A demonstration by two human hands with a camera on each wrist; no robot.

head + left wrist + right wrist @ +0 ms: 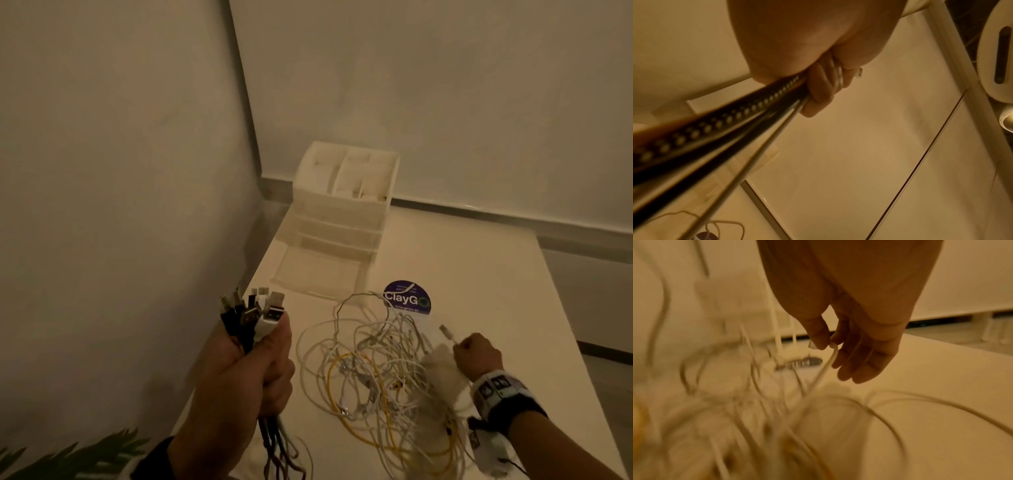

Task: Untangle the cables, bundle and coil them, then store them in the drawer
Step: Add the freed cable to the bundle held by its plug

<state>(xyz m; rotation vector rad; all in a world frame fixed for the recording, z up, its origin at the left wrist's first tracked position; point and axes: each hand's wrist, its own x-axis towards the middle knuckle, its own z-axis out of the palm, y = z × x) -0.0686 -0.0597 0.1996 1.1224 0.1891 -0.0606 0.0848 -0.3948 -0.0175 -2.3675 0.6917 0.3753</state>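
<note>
Left hand (253, 370): grips a bunch of black and white plug ends (255, 313).
Right hand (478, 354): pinches one thin white cable (448, 334).
Cable pile (376, 370): tangled on the white table (496, 274), near the clear plastic drawer box (339, 205).

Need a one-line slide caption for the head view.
Left hand grips gathered cable ends; right hand pinches one white cable from the tangle.

Counted: two hands (239, 370), one drawer unit (342, 202) with one drawer (315, 274) pulled out, one purple sticker (407, 297), one yellow cable (356, 428), roughly nine plug ends (255, 310) bunched together; tangled white cables (363, 359) blurred, not countable
</note>
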